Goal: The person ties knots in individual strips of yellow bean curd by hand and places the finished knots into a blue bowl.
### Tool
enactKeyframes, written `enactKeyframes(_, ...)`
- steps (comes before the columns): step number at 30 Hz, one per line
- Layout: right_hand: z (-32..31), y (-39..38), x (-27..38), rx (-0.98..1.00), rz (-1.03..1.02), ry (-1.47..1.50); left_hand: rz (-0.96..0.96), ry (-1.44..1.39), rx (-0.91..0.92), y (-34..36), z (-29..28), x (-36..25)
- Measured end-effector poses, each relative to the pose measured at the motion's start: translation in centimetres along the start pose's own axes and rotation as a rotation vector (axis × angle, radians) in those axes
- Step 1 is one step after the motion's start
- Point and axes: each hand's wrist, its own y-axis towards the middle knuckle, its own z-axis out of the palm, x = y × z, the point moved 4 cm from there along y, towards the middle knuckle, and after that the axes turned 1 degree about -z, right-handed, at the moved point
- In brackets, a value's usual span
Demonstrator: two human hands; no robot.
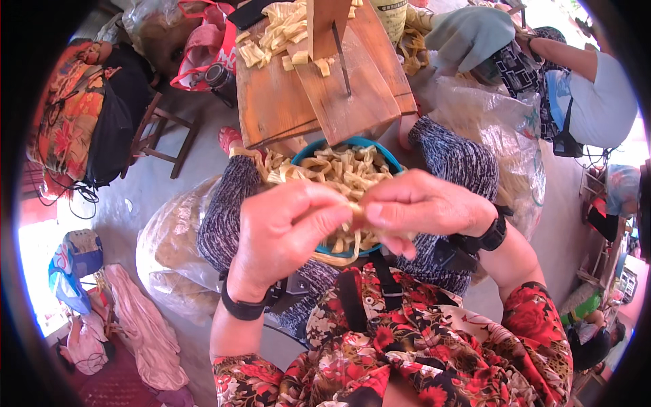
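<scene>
My left hand (281, 230) and my right hand (430, 207) meet in front of me, thumbs and fingers pinched together. Between their fingertips is a small pale yellow strip (357, 216), seemingly of dried plant fibre, partly hidden by the fingers. Just below both hands, a blue basin (392, 159) sits between my knees, heaped with curled straw-coloured strips (349, 166). Some strips spill over its left edge. Each of my wrists wears a black band.
Beyond the basin stands a wooden bench (264, 102) with an upright wooden piece, a thin metal rod and folded strips (285, 27). Clear plastic sacks (173, 251) lie beside both legs. A dark flask (218, 80) and red bag stand left; other people sit at both sides.
</scene>
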Motion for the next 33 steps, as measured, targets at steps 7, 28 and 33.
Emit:
enactKeyframes(7, -2.3, 0.3, -0.3, -0.129, -0.092, -0.186, -0.172, -0.035, -0.007, 1.4, -1.4, 1.5)
enactKeyframes(28, -5.0, 0.5, 3.0, -0.824, -0.578, -0.079, -0.305, -0.481, 0.015, 4.0, 0.1, 0.1)
enactKeyframes(33, -2.6, -1.3, 3.3, -0.798, -0.702, -0.027, -0.472, -0.518, 0.198, 1.8, -0.9, 2.3)
